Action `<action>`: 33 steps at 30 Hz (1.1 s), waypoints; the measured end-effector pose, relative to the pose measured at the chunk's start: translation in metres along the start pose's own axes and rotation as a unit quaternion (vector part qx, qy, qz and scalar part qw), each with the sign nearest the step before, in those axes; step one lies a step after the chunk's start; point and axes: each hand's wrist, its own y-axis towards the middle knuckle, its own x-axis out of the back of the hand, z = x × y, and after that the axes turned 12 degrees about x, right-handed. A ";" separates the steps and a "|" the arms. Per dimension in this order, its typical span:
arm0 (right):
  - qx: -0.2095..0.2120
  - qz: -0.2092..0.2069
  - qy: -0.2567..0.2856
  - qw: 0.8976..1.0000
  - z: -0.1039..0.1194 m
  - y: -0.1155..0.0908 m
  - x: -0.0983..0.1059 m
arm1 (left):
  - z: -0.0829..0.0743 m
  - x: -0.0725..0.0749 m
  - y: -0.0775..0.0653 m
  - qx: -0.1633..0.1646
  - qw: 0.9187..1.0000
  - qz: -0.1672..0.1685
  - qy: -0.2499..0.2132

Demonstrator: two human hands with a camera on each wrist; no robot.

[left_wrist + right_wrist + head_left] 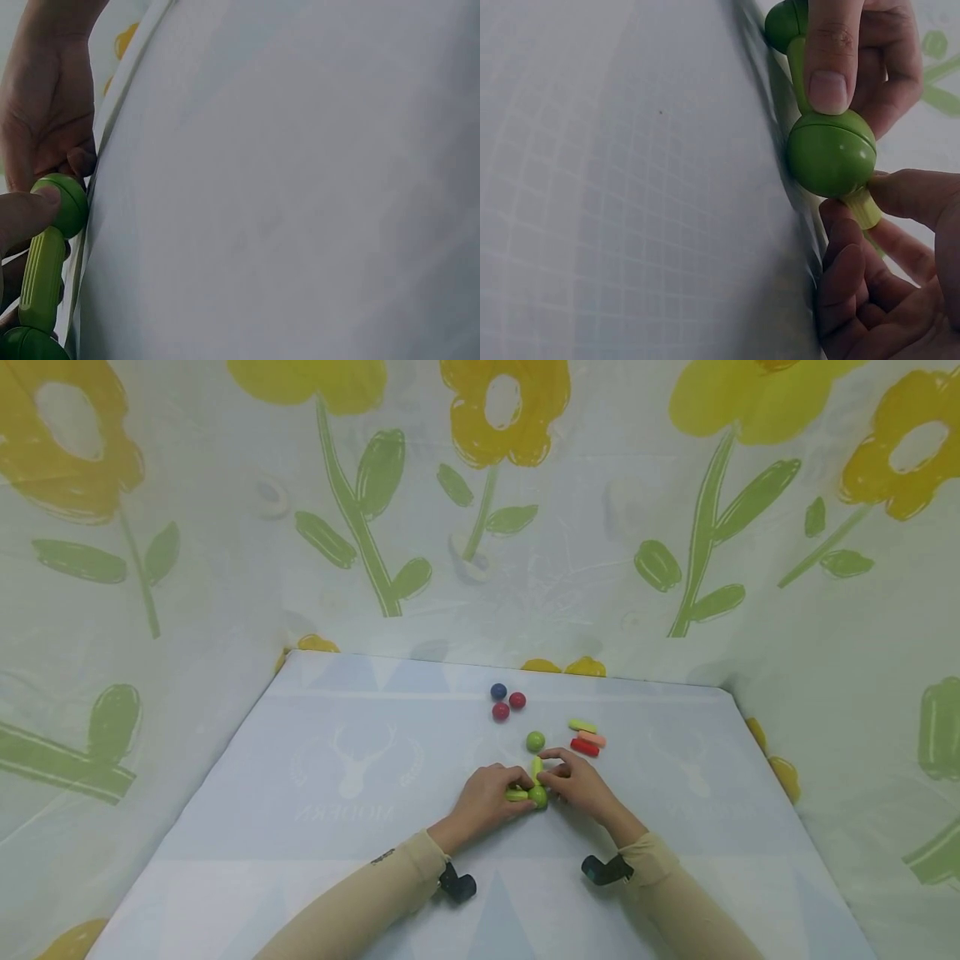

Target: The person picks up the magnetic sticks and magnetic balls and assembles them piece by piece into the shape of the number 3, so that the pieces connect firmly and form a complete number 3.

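Observation:
My left hand (487, 799) grips a green ball (537, 797) with its thumb on it. A yellow-green ribbed rod (41, 277) joins that ball to a second green ball (786, 26), which the left hand hides in the head view. My right hand (579, 787) pinches another yellow-green rod (862, 208) between thumb and fingers, its end right at the gripped ball. In the head view this rod points away from me, toward a loose green ball (535, 742) lying just beyond the hands.
Beyond the hands lie a blue ball (498, 692) and two red balls (501, 712). To the right rest a yellow-green rod (582, 725), an orange rod (592, 739) and a red rod (585, 747). Flowered cloth walls (570, 568) enclose the white table (247, 827).

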 end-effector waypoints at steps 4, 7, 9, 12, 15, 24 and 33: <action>-0.001 -0.002 0.002 1.000 -0.002 0.000 0.000 | -0.001 0.000 0.000 0.001 1.000 0.002 -0.001; 0.001 -0.004 0.002 1.000 -0.004 0.001 0.000 | -0.001 0.000 0.000 0.000 1.000 0.001 0.000; 0.004 -0.005 0.001 1.000 -0.004 0.001 0.000 | -0.001 0.001 0.000 -0.001 1.000 0.001 0.000; 0.005 -0.007 0.000 1.000 -0.006 0.001 0.000 | 0.000 -0.001 0.000 0.001 1.000 0.003 0.003; 0.004 -0.009 0.001 1.000 -0.006 0.001 -0.001 | 0.001 -0.001 0.000 0.005 1.000 0.006 0.004; 0.023 -0.021 0.007 0.999 -0.006 0.000 0.001 | -0.001 0.000 0.000 0.005 1.000 0.007 0.003; 0.028 -0.063 -0.026 0.997 -0.012 0.004 0.009 | -0.002 0.001 -0.001 0.001 1.000 0.000 -0.001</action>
